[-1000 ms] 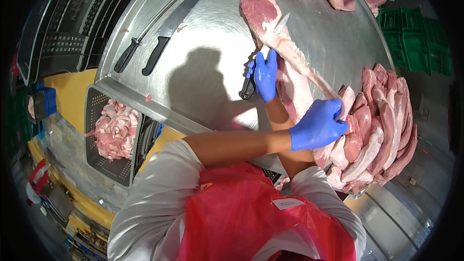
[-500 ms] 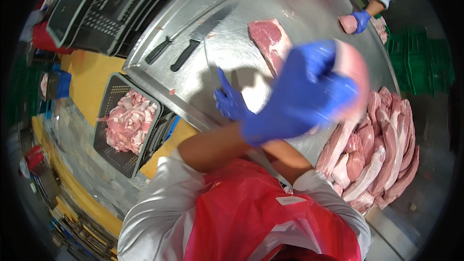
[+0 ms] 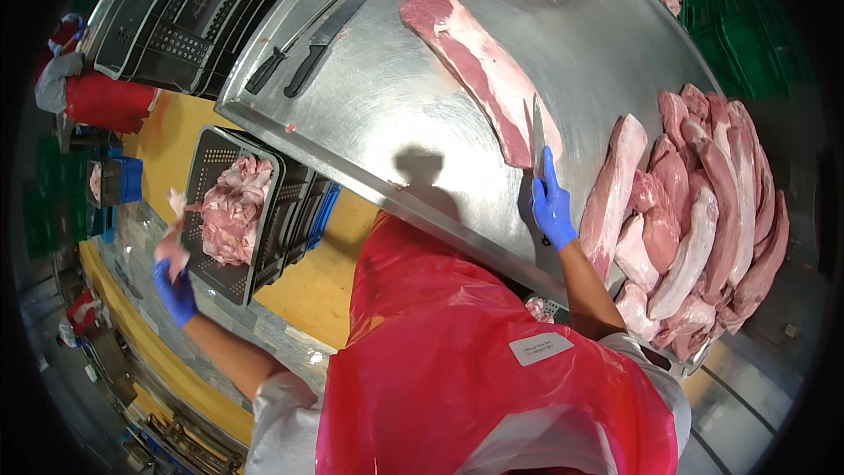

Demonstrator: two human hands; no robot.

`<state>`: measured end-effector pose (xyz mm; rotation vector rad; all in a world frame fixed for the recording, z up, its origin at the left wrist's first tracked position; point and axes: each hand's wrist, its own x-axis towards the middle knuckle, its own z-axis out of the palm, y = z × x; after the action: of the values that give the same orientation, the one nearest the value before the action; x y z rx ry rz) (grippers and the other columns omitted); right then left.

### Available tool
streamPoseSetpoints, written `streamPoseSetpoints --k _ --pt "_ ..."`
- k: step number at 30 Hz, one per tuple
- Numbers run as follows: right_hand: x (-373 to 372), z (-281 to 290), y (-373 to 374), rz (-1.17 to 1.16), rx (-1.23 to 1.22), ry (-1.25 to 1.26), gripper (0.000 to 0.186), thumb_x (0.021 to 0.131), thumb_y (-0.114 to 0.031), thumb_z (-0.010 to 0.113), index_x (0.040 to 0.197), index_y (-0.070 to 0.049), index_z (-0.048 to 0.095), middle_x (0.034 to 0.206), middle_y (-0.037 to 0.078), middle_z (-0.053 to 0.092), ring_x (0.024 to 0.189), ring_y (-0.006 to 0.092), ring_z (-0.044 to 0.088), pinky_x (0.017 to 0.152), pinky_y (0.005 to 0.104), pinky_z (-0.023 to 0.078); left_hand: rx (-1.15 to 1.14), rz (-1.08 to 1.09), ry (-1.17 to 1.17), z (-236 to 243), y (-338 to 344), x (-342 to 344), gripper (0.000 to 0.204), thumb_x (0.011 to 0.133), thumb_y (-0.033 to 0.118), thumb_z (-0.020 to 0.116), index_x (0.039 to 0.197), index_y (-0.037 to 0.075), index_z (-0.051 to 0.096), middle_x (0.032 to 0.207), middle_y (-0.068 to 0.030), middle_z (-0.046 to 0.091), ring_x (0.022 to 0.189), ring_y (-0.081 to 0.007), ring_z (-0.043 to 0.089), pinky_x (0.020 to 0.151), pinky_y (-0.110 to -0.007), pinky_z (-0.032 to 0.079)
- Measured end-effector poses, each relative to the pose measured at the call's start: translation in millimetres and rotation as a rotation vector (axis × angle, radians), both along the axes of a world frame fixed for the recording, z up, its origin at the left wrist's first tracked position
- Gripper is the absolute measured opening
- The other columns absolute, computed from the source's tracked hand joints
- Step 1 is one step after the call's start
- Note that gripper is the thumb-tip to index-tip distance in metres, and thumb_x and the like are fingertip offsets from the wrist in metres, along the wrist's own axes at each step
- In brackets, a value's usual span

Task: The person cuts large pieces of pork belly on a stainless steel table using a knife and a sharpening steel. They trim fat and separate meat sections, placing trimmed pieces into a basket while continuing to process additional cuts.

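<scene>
My left hand (image 3: 176,295), in a blue glove at lower left, is closed on a floppy piece of meat trim (image 3: 173,246), slightly blurred, beside the grey perforated crate (image 3: 225,284) of trimmings (image 3: 230,215). My right hand (image 3: 551,207) grips a knife (image 3: 537,127), blade up, at the lower end of a long fat-streaked slab of meat (image 3: 475,70) on the steel table (image 3: 360,105). A pile of pink meat strips (image 3: 721,202) lies right of that hand. A second knife (image 3: 316,53) and a sharpening rod (image 3: 278,55) rest at the table's upper left.
Stacked black crates (image 3: 189,22) stand at upper left, near a co-worker in red and white (image 3: 105,101). Blue crates (image 3: 130,179) are at the left, green crates (image 3: 730,40) at upper right. The table's raised rim (image 3: 343,167) crosses in front of me.
My left hand has swung from over the table down-left to the trimmings crate, carrying trim. My right hand has moved right with the knife. The co-worker's hand at upper right is gone.
</scene>
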<state>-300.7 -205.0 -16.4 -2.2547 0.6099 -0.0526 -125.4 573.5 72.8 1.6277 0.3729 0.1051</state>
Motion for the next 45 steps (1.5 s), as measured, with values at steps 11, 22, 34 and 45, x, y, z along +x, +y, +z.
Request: streamPoseSetpoints --k 11,22,34,45 --pt "73 20 6 0.253 -0.334 0.118 0.056 0.099 -0.013 0.047 0.152 -0.025 0.036 0.095 0.028 0.066 0.080 0.0414 0.066 0.075 0.0483 0.051 0.723 -0.645 -0.213 -102 -318 51 0.027 0.092 0.005 0.055 0.115 -0.004 0.066 0.095 -0.0074 0.068 0.079 -0.0118 0.060 0.074 -0.026 0.051" --pt "-49 14 -3 0.337 -0.348 0.399 0.080 0.090 0.000 0.043 0.157 -0.034 0.017 0.089 0.031 0.064 0.080 0.0466 0.065 0.074 0.0553 0.050 0.467 -0.752 -0.204 -59 -447 38 0.019 0.090 0.006 0.061 0.104 -0.002 0.070 0.081 -0.0081 0.071 0.070 -0.0126 0.065 0.067 -0.029 0.053" --pt "-128 23 -6 0.075 -0.352 0.200 0.076 0.093 -0.004 0.054 0.157 -0.031 0.023 0.070 0.022 0.058 0.061 0.0376 0.059 0.061 0.0488 0.047 0.283 -1.030 0.159 -232 -694 -30 0.041 0.088 0.035 0.057 0.096 -0.004 0.069 0.094 -0.0265 0.069 0.091 -0.0428 0.067 0.084 -0.046 0.054" --pt "-55 3 10 0.074 -0.260 0.154 0.068 0.097 -0.011 0.052 0.157 -0.028 0.023 0.076 0.028 0.063 0.066 0.0466 0.061 0.063 0.0547 0.046 0.555 -1.223 0.069 -185 -673 -19 0.037 0.092 0.021 0.044 0.077 -0.001 0.069 0.083 -0.0246 0.069 0.077 -0.0373 0.070 0.071 -0.049 0.055"
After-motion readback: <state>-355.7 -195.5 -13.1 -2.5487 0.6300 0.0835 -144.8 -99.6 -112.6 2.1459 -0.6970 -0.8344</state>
